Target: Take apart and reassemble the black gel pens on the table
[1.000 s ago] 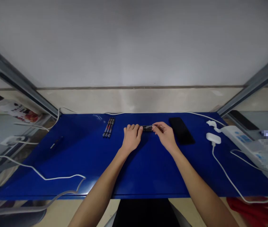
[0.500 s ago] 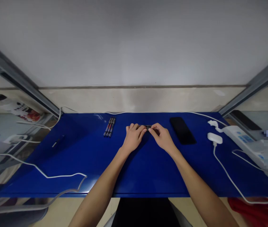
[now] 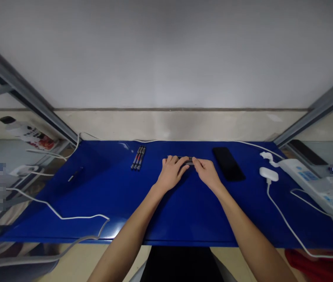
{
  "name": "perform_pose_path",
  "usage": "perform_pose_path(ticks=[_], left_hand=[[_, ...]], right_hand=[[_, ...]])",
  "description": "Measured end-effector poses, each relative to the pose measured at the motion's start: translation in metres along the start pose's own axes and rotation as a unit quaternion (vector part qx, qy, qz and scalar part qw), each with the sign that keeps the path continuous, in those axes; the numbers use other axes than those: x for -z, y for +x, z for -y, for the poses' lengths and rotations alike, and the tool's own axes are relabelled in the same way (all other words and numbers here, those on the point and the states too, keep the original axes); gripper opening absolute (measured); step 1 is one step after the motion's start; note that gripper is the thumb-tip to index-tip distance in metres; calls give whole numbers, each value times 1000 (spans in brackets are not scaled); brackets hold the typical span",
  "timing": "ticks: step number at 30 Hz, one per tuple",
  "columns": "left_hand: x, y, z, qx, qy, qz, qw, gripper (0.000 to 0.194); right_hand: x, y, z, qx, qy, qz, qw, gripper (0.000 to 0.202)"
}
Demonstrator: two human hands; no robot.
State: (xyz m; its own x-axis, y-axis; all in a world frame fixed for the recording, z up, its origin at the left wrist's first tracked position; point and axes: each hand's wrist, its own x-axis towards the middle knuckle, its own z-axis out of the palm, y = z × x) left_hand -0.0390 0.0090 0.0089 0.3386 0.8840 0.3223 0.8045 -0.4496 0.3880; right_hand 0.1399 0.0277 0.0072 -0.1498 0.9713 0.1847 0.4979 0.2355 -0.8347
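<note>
Dark pens lie crosswise near the back middle of the blue table, largely covered by fingers. Over their left part rests my left hand, its thumb and fingers closed on them. At their right end my right hand pinches them between thumb and fingers. How many pens are under the hands I cannot tell. To the left, three pens with dark ends lie side by side, slightly slanted.
Right of my hands lies a black phone. Beyond it are a white earbud case on a cable and a white power strip. A small dark object and white cables lie at the left; a bottle stands outside the table.
My right hand has shifted slightly right along the pens, and its fingers have drawn together. My left index finger now stretches further over them. The view has moved slightly.
</note>
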Motion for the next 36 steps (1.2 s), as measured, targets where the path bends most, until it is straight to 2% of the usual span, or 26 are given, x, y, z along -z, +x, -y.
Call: perform_pose_path(ticks=[2, 5, 8, 13, 21, 24, 28, 32, 34, 36], left_hand=[[-2, 1, 1, 2, 12, -3, 1000, 39], [-2, 1, 4, 15, 25, -10, 1000, 40], [-1, 0, 5, 11, 35, -7, 999, 40], [-5, -1, 0, -9, 41, 8, 999, 40], [-10, 0, -7, -16, 50, 7, 999, 40], [-8, -1, -5, -17, 22, 7, 1000, 39], [-6, 1, 0, 1, -107, -3, 994, 32], [-6, 6, 5, 69, -266, -68, 959, 29], [-6, 8, 8, 120, -359, -89, 921, 29], [-6, 9, 9, 165, -452, -91, 872, 31]], right_hand=[[1, 0, 0, 1, 12, -7, 1000, 49], [0, -1, 3, 47, 15, 12, 999, 35], [-1, -1, 5, 67, -18, 14, 997, 38], [-1, 0, 0, 27, -34, -23, 999, 49], [1, 3, -6, -8, 24, -42, 999, 53], [1, 1, -2, -26, 58, -41, 997, 52], [1, 0, 3, -20, 148, -14, 989, 42], [-1, 2, 2, 10, 168, 4, 986, 29], [-3, 2, 0, 6, 170, 23, 985, 26], [-7, 2, -2, -6, 204, 65, 977, 32]])
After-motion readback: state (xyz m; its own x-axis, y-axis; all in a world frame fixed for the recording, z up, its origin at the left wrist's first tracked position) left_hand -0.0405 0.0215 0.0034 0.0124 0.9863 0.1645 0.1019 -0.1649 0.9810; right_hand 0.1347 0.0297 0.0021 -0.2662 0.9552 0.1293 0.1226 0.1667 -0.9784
